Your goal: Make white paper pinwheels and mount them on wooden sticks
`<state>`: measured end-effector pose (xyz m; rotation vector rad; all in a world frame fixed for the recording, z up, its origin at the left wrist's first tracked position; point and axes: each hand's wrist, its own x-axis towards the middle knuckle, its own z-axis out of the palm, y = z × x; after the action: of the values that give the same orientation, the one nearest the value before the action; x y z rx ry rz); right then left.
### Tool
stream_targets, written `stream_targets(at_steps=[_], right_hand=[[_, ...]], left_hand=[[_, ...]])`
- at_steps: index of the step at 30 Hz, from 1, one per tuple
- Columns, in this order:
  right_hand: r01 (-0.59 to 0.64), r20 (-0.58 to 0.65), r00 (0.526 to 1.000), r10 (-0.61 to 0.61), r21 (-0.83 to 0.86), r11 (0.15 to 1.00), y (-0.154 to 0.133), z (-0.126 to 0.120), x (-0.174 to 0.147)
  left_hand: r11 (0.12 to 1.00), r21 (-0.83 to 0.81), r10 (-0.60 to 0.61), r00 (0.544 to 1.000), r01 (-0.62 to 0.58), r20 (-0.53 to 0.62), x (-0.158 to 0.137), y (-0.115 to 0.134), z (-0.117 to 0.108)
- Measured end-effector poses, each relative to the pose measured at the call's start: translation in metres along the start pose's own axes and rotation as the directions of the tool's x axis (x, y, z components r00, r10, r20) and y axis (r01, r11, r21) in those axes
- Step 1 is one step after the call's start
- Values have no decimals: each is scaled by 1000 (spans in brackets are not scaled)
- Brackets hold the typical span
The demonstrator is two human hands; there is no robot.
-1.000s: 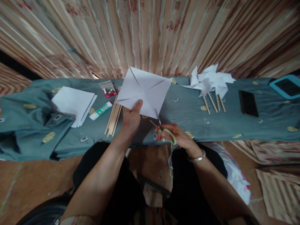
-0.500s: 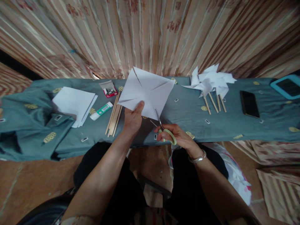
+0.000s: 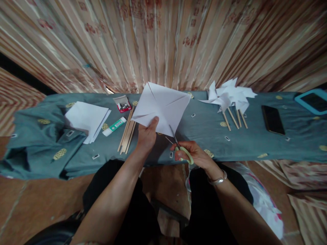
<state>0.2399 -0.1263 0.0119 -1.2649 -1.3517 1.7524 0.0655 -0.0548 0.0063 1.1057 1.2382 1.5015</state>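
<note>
A square sheet of white paper (image 3: 163, 102) is held over the cloth by my left hand (image 3: 147, 134), thumb on top and fingers hidden underneath. Slits run inward from its top, right and left corners. My right hand (image 3: 190, 153) grips scissors (image 3: 188, 156) with pale green handles. Their blades are spread, one above the sheet at its near corner and the other below it. Left of my left hand lie several thin wooden sticks (image 3: 127, 132), a green and white glue stick (image 3: 114, 126) and a small red box (image 3: 123, 104) of metal pieces.
Stacked white paper (image 3: 87, 117) lies at the left on the green cloth (image 3: 209, 136). Several paper pinwheels (image 3: 231, 93) on sticks rest at the right, near a black phone (image 3: 273, 119) and a blue-framed device (image 3: 315, 102). A pleated curtain (image 3: 163, 44) hangs behind.
The whole view has shifted, so the table sits slightly lower in the picture. Both hands keep their grip on the paper and scissors, and the blades remain at the near corner.
</note>
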Motion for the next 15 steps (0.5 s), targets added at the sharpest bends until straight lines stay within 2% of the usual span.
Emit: stream_targets(at_steps=[7,15], right_hand=[[-5,11,1000,5,6,1000,-4,1,0],[-37,10,999,36,58,998,3,1,3]], left_hand=[[999,-39,-1,1000,1,-9,0,0,1],[997,-79,-17,1000,15,-21,2,0,1]])
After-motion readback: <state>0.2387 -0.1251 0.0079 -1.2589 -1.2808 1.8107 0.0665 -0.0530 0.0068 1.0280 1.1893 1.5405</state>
